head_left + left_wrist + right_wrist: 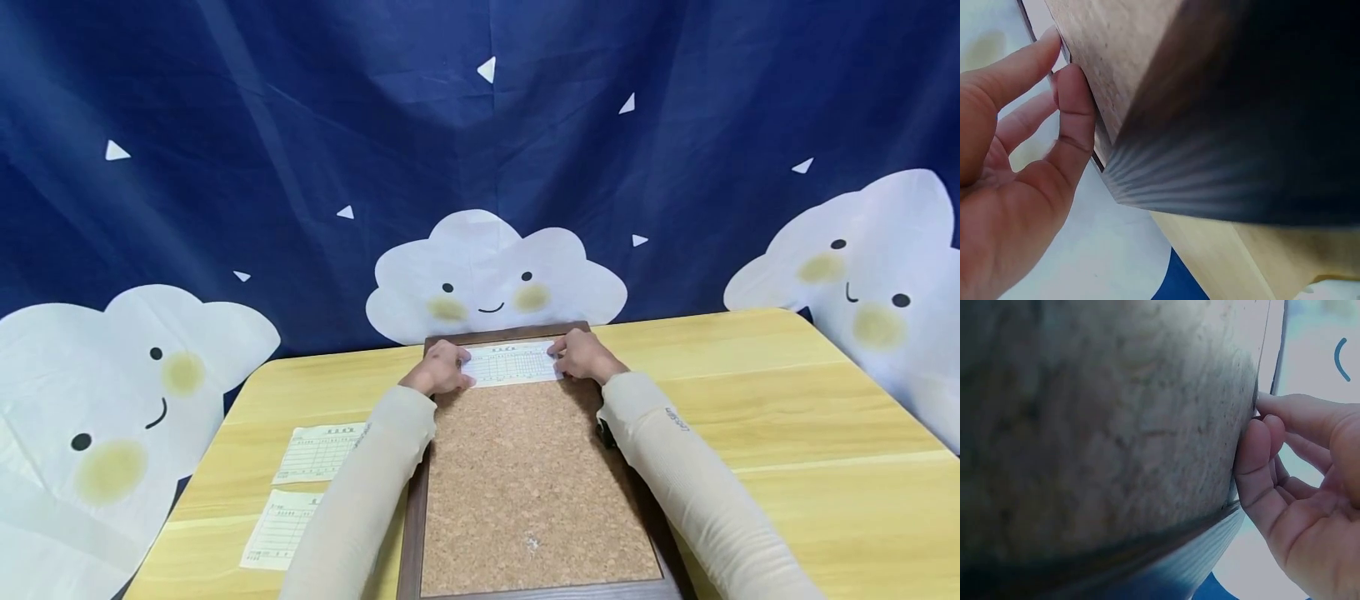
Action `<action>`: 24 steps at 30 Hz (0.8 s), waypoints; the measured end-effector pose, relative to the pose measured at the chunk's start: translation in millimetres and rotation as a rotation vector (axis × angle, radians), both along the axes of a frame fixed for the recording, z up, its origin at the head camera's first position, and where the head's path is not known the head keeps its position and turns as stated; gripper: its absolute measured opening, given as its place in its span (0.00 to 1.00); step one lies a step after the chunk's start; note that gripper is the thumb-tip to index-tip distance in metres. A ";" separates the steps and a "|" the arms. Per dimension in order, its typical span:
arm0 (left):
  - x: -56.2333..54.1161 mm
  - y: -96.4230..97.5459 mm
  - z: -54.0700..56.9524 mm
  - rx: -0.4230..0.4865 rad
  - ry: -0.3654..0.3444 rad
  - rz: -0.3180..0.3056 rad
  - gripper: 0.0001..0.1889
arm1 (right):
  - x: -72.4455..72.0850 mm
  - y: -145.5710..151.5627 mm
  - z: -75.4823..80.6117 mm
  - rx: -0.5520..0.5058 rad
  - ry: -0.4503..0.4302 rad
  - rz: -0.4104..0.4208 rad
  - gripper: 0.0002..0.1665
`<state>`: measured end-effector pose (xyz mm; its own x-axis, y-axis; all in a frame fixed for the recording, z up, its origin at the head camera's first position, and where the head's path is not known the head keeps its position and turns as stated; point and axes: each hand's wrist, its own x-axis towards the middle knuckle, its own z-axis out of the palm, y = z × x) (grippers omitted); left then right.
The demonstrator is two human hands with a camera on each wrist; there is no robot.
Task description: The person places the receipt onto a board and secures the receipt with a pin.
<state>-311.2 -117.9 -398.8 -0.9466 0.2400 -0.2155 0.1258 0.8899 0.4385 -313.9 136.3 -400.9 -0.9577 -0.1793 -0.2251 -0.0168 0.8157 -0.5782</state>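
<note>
A printed paper form (513, 367) with a ruled grid lies across the top of a cork board (525, 475) in a dark wooden frame. At the form's left end, my left hand (441, 368) holds the edge between thumb and fingers. My right hand (587, 357) holds the opposite end in the same way. Seen from the left wrist, the thumb and fingertips (1075, 87) come together right at the board's surface. In the right wrist view, thumb and fingertips (1254, 447) also meet low against the cork, where the form shows only as a thin pale strip.
Left of the board, two more printed forms, an upper one (318, 454) and a lower one (279, 529), lie on the wooden table (757, 392); my left sleeve partly covers both. A dark blue cloth (300, 108) with smiling clouds hangs behind the table's back edge.
</note>
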 end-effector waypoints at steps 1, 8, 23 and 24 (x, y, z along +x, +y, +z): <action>-0.3 -1.2 -0.1 0.006 -0.005 0.002 0.27 | 0.2 0.3 0.4 -0.004 -0.002 0.003 0.23; -0.8 -4.4 0.2 0.035 -0.030 0.039 0.28 | 2.1 7.8 3.6 -0.043 -0.009 0.053 0.24; -0.8 -2.8 -1.5 0.064 -0.048 0.047 0.28 | 10.1 22.4 15.3 -0.164 -0.007 0.161 0.22; -0.6 -2.8 -1.3 0.065 -0.046 0.045 0.28 | 10.9 23.5 16.5 -0.175 -0.006 0.173 0.21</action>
<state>-311.8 -120.7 -400.1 -0.9463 0.2119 -0.2440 0.0645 0.8638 0.4997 -302.9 159.9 -384.4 -0.9079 -0.3776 -0.1822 -0.1438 0.6886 -0.7107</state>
